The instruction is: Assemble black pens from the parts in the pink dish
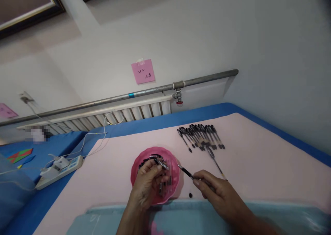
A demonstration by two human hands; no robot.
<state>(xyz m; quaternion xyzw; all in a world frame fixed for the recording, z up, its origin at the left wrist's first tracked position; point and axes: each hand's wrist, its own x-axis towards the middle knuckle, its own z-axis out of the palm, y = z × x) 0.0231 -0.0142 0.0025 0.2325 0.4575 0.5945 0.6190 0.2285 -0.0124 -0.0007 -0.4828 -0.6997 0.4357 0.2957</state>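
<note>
Above a pink scalloped bowl, my left hand is closed on a pen cap with a dark end and a clear body. Loose pen parts, some clear and some black, lie in the bowl beneath it. To the right, my right hand grips an uncapped pen with a black grip, its tip pointing up and left toward the bowl's rim. Cap and pen are apart. A small black piece lies on the pink cloth near my right hand.
Several capped pens lie in a row farther back, with one pen angled below them. A pink cloth covers the blue table. At left lies a power strip with chargers and white cables. A radiator and pipe run along the wall.
</note>
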